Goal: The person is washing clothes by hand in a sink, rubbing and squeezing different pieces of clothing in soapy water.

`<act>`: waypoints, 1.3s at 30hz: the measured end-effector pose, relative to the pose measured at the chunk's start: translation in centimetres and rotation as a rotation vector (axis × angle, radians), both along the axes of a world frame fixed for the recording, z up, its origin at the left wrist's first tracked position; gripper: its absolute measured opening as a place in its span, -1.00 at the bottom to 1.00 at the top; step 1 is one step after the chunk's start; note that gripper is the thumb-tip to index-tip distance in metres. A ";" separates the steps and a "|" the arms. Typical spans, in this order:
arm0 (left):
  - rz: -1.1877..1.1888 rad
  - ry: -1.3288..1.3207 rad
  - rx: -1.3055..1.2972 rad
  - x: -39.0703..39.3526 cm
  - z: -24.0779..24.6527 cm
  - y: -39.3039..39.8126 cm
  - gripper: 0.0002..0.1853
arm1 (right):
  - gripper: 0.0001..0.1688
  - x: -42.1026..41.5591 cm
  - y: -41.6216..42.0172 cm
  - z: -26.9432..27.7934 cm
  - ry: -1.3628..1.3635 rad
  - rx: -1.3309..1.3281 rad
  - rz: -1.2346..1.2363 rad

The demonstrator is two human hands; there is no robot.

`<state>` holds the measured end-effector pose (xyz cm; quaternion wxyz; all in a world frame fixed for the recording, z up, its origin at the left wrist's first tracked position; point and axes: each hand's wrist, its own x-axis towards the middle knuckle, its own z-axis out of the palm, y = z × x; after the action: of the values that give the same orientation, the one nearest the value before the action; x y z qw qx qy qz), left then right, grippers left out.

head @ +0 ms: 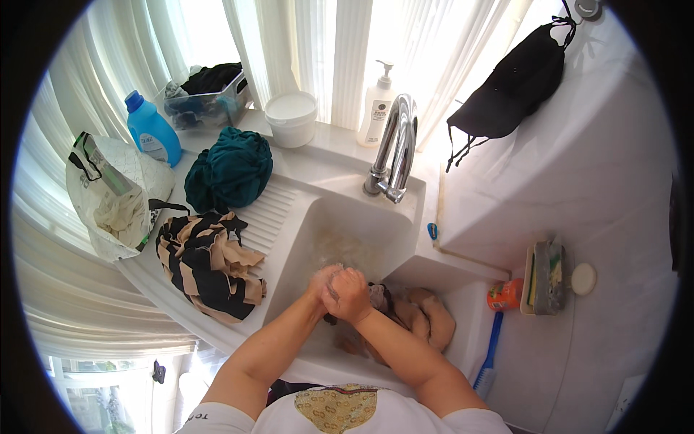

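Observation:
My left hand [322, 282] and my right hand [347, 295] are pressed together over the white laundry sink [358, 217], fingers closed around something wet. Little of it shows; it looks like part of a dark and light cloth. Cloudy water lies in the basin below. Just right of my hands, a wet beige garment [428, 320] with a darker piece rests in the sink. On the ribbed washboard at the left are a black-and-beige garment [206, 260] and, behind it, a bundled dark teal garment [230, 168].
A chrome faucet [404, 146] stands behind the basin. Along the back are a pump bottle [374, 114], a white tub [291, 122], a clear bin [206, 108] and a blue bottle [154, 130]. A plastic bag [116, 200] sits left; a blue brush [490, 352] lies right.

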<state>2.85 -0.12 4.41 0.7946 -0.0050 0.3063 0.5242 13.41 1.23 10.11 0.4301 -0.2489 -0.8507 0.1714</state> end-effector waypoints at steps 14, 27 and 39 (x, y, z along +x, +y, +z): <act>0.524 0.451 0.010 -3.6 11.1 2.0 -0.74 | -0.45 7.6 4.7 -4.7 -0.471 -0.771 -0.098; 0.191 1.015 0.521 -7.0 14.4 -0.9 -0.77 | -0.88 7.5 4.4 3.4 0.282 -0.462 -0.364; -1.237 1.452 0.535 -2.8 10.0 -2.2 -0.56 | -0.71 9.0 1.5 0.5 -1.001 -0.782 0.140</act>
<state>0.07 -2.31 14.37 0.5227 0.6579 0.5394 -0.0552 22.43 2.73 10.60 -0.1541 -0.3811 -0.8376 0.3598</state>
